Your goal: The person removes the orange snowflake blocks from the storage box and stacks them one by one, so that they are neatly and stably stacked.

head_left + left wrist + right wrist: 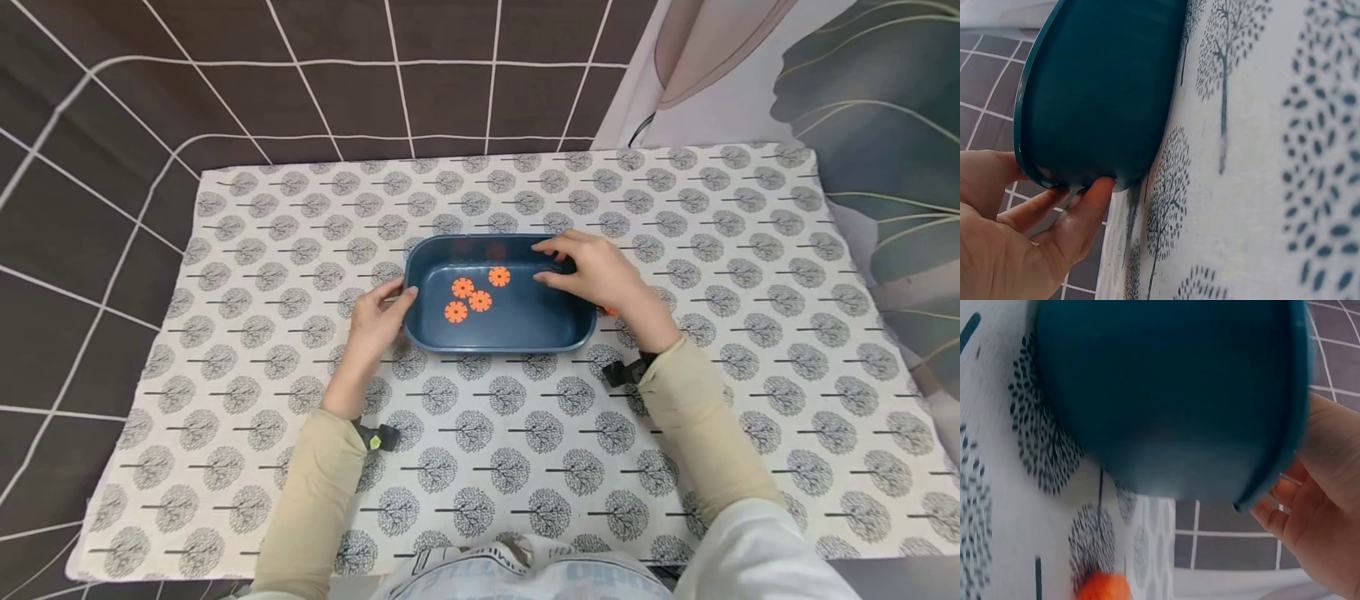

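A dark blue plastic basin [525,329] with rounded corners sits on the cloth in the head view. Several orange notched discs [480,301] lie on its floor, toward the left. At the left end, my left hand [377,321] holds the rim between thumb and fingers; its fingertips meet the edge in the left wrist view too. Over the back right part of the basin is my right hand [600,271], thumb and fingers apart, with nothing visible between them. Some orange [609,311] shows on the cloth beside the basin's right end, mostly hidden under the right wrist.
A white cloth [480,467] with a grey tree print covers the table. Dark curtain with white grid lines [322,100] hangs behind and on the left. A patterned curtain [885,167] is on the right, and a short black cable [641,129] shows at the back.
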Available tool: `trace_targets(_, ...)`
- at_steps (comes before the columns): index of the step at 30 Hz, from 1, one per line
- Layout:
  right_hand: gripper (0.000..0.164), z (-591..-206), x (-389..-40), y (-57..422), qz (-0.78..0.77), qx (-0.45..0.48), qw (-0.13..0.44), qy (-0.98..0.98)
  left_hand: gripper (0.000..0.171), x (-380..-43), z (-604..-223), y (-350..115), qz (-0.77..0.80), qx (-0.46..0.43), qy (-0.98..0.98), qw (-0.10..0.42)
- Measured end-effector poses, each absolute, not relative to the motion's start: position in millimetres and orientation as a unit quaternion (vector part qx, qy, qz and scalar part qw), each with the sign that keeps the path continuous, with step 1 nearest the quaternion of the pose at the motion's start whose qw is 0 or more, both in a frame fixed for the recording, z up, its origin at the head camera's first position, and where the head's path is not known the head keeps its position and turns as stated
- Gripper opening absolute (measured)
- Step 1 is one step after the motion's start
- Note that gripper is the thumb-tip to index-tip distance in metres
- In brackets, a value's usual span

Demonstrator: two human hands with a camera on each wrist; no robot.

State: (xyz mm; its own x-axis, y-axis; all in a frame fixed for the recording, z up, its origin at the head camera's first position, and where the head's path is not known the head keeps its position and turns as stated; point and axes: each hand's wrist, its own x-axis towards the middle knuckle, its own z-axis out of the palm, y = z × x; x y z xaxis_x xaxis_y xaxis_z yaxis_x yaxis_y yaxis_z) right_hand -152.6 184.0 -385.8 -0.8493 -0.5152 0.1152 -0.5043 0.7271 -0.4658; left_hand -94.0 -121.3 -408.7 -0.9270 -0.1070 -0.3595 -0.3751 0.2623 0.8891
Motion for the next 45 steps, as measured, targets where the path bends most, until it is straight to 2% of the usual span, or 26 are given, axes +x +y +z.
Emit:
trace_targets(9, 0.047, -398.9, -162.1, 161.6, -0.228, -0.285, 0.076, 0.928, 0.046, -94.3, -410.9, -121.2, 0.593, -0.154, 0.781, 0.12)
trace_targets(14, 0.048, -403.0, -164.9, 151.5, -0.215, -0.287, 0.092, 0.929, 0.046, -93.2, -411.1, -120.0, 0.595, -0.16, 0.778, 0.123)
trace_targets(27, 0.047, -417.7, -164.3, 140.4, -0.178, -0.306, 0.092, 0.931, 0.044, -93.5, -411.0, -116.0, 0.584, -0.148, 0.788, 0.123)
trace_targets(35, 0.053, -422.6, -166.3, 133.1, -0.157, -0.345, 0.099, 0.92, 0.043, -93.6, -407.5, -116.0, 0.562, -0.142, 0.807, 0.112)
trace_targets(45, 0.047, -426.5, -170.0, 127.6, -0.199, -0.352, 0.11, 0.908, 0.041, -94.0, -410.7, -118.8, 0.56, -0.138, 0.811, 0.095)
